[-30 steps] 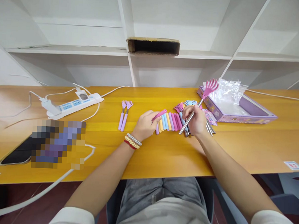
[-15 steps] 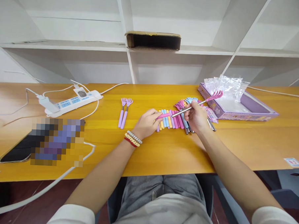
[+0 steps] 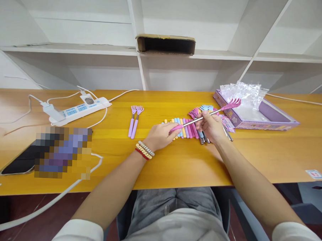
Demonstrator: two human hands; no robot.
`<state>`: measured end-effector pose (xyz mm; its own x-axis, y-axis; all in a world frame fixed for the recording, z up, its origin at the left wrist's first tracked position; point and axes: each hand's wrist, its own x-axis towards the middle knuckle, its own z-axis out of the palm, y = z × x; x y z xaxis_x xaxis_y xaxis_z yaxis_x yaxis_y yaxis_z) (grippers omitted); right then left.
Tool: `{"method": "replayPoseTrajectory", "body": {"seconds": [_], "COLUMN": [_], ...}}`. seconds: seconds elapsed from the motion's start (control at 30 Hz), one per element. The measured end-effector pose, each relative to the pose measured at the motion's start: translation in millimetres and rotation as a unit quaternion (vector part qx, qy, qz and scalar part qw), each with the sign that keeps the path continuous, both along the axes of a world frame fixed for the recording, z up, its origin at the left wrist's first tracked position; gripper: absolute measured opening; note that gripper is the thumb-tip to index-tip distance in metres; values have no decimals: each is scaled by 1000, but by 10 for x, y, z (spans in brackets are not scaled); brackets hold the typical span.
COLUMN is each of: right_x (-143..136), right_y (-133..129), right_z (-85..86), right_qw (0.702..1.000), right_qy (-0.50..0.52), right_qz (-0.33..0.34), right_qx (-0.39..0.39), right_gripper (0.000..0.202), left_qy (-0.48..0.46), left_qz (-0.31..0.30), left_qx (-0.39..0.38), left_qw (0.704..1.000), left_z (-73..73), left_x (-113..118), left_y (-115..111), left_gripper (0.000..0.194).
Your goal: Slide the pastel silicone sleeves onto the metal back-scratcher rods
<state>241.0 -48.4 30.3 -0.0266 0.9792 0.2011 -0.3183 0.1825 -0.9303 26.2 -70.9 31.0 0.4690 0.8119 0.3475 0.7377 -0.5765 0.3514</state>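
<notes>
Between my hands is a back scratcher with a pink claw head (image 3: 231,103) and a thin metal rod. My left hand (image 3: 160,135) is closed around its pink handle (image 3: 176,128). My right hand (image 3: 210,126) pinches the metal rod near the claw end. The rod's near end now meets the handle, so the two parts lie in one line. Under my hands runs a row of loose handles (image 3: 186,130) in yellow, blue, purple and pink. By my right hand lie several claw heads on metal rods (image 3: 194,112), partly covered by that hand.
Two purple back scratchers (image 3: 135,123) lie together to the left. A purple box (image 3: 267,124) holding clear plastic bags (image 3: 243,92) stands at the right. On the left are a white power strip (image 3: 81,111) with cables and a black phone (image 3: 20,160). A cardboard box (image 3: 165,44) sits on the shelf.
The metal rod's end, apart from the pink handle before, has come together with it. My left hand has shifted slightly and the handle has tilted into line with the rod.
</notes>
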Motion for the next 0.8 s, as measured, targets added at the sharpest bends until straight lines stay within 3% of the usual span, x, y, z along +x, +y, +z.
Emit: {"method": "replayPoseTrajectory", "body": {"seconds": [0.2,0.37,0.5,0.63,0.8], "right_x": [21,24,-1,30,227], "right_y": [-44,-72,-78,-18,102], "right_z": [-20,-38,-44,-23,41], "right_qw": [997,990,988,996,993], "right_qy": [-37,-87,-100,-28,109], "right_qz": [42,84,105,85,13], "right_qx": [45,72,60,20,-37], "right_gripper": [32,25,26,30,32], "left_qy": [70,120,126,119,106], "left_qz": [38,30,6,33,47], "left_qx": [-17,2,4,2,-7], "left_qw": [997,992,992,992,993], "left_z": [8,35,67,68,72], "left_x": [-14,-41,-13,-11,-125], "left_y": [17,16,-9,19,95], "left_gripper": [44,48,40,39,38]}}
